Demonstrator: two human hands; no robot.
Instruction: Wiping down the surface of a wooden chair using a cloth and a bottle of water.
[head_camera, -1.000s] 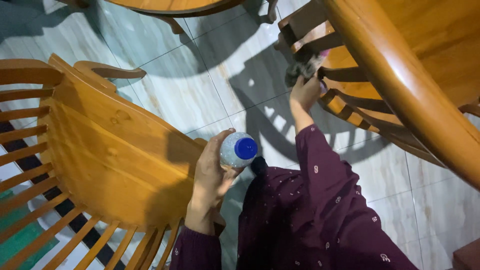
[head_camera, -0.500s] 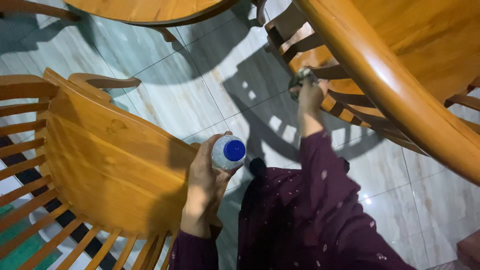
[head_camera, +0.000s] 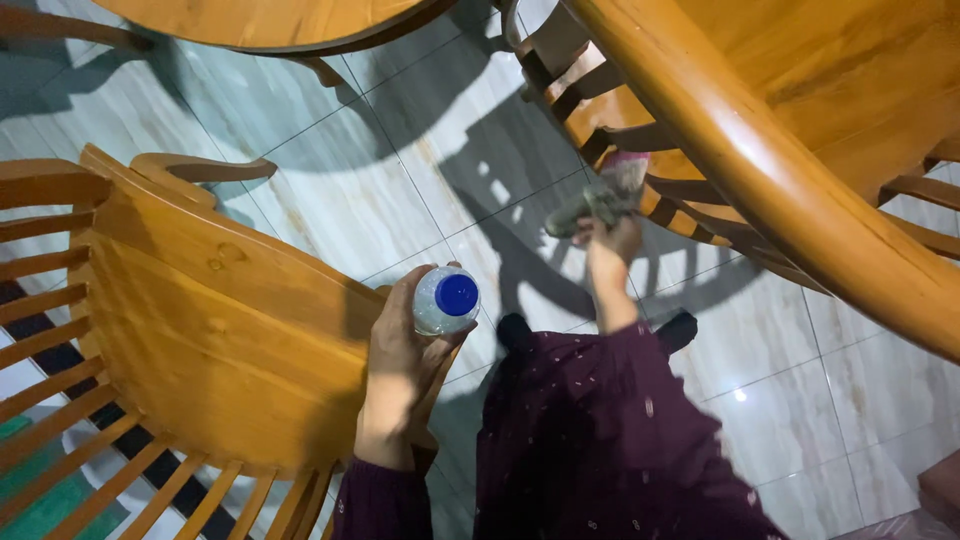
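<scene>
My left hand (head_camera: 395, 370) grips a clear plastic bottle with a blue cap (head_camera: 447, 299), held upright above the floor beside the seat of a wooden chair (head_camera: 210, 320). My right hand (head_camera: 610, 240) is stretched forward, closed on a grey and pink cloth (head_camera: 603, 195). The cloth hangs against the lower slats of a second wooden chair (head_camera: 760, 130) at the upper right. Both arms wear dark purple sleeves with a small white pattern.
Pale marble-look floor tiles (head_camera: 340, 190) lie between the chairs. A round wooden table edge (head_camera: 280, 20) shows at the top. A green and black striped mat (head_camera: 50, 490) sits under the left chair's slats. My dark purple skirt (head_camera: 610, 440) fills the lower middle.
My right hand has drawn back and down along the right chair's slats with the cloth. The view shifted slightly; the bottle stays in my left hand.
</scene>
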